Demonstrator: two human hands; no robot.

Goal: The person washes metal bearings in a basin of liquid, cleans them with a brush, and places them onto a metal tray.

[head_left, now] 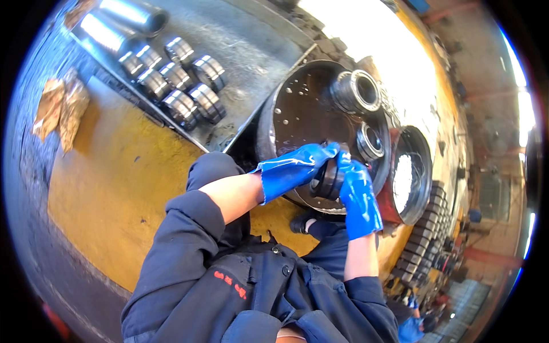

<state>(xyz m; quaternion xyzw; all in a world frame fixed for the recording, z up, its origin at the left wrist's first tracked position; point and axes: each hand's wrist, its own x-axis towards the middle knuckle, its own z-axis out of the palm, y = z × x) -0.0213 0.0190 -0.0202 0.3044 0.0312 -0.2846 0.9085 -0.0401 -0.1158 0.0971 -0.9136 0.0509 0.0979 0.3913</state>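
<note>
In blue rubber gloves, my two hands come together over the near side of a round drum (266, 134) of dark liquid. Between them is a dark, grooved metal ring (329, 182), tilted and partly covered by the gloves. My right hand (353, 174) is closed around its right side. At its upper end is my left hand (315, 155), fingers bent and closed against it; the fingertips are partly hidden. A flanged metal ring (370, 142) rests in the drum just beyond my right hand. Farther back stands a larger flanged metal sleeve (343, 94), also in the drum.
A metal tray table (251, 48) on the left carries several shiny grooved rings (180, 107) and two long cylinders (106, 31). Crumpled brown paper (60, 108) lies beyond the yellow floor. Right of the drum stands a red-sided drum (423, 171), near stacked metal blocks (426, 237).
</note>
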